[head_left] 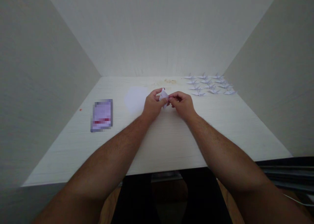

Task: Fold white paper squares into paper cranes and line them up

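The left hand (154, 105) pinches the folded paper (163, 94) between thumb and fingers. The right hand (183, 105) presses thumb and fingertips together at its right edge. The paper is above mid-table (166, 142); paper cranes (209, 86) stand in rows, far right.

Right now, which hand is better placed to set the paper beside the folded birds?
Probably the right hand: it is nearer the birds, which are on the person's right, and it pinches the paper at one edge. The left hand holds it too, but sits farther away.
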A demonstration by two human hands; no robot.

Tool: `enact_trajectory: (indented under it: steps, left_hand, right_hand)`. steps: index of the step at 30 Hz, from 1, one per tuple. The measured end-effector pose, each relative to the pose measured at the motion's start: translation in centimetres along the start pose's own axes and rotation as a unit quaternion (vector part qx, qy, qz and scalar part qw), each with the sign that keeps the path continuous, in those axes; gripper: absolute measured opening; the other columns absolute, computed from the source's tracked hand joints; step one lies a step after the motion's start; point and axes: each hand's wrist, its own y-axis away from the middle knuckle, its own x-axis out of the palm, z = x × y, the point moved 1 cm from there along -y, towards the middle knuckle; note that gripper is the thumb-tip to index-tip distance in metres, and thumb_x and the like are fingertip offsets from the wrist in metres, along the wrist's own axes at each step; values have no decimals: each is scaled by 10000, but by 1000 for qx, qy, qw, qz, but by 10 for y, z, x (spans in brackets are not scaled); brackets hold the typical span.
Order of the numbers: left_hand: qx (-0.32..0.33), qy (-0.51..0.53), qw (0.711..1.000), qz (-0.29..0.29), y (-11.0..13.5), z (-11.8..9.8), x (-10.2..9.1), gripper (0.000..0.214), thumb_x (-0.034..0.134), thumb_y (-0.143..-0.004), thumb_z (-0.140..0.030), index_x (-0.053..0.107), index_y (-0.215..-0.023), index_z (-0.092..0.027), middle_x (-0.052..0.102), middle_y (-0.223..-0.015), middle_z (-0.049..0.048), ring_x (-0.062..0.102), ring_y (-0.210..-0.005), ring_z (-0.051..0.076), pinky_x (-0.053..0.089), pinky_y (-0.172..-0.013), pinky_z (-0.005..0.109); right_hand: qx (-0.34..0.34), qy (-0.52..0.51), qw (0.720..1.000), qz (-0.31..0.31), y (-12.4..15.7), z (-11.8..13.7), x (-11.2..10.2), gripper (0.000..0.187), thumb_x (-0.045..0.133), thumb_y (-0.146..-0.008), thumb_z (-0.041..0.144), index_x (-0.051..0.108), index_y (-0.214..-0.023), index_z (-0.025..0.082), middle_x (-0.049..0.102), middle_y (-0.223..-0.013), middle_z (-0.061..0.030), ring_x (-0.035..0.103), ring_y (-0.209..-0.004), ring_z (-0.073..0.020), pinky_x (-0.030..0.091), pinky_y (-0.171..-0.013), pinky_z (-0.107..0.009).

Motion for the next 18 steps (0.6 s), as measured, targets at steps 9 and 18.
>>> enact_trajectory:
  steps: [9, 18]
  left_hand:
    - [9, 29, 999, 26, -4, 8, -1, 669, 796, -719, -295, 519, -1306, -130, 732, -811, 39, 707, -687, 158, 591, -707, 327]
    - [-8, -9, 1000, 20, 3, -3, 4, 462, 745, -809, -344, 524, -1157, -134, 701, -706, 24, 680, -560, 144, 560, -542, 261]
  right_hand:
    - [13, 16, 1000, -10, 0, -3, 1, 114, 680, -758, 271, 699, -834, 188, 709, -763, -12, 655, -601, -121, 521, -577, -258]
    - [20, -27, 999, -4, 0, 0, 1, 212, 758, -724, 364, 691, -835, 195, 658, -689, 12, 588, -553, -107, 530, -556, -272]
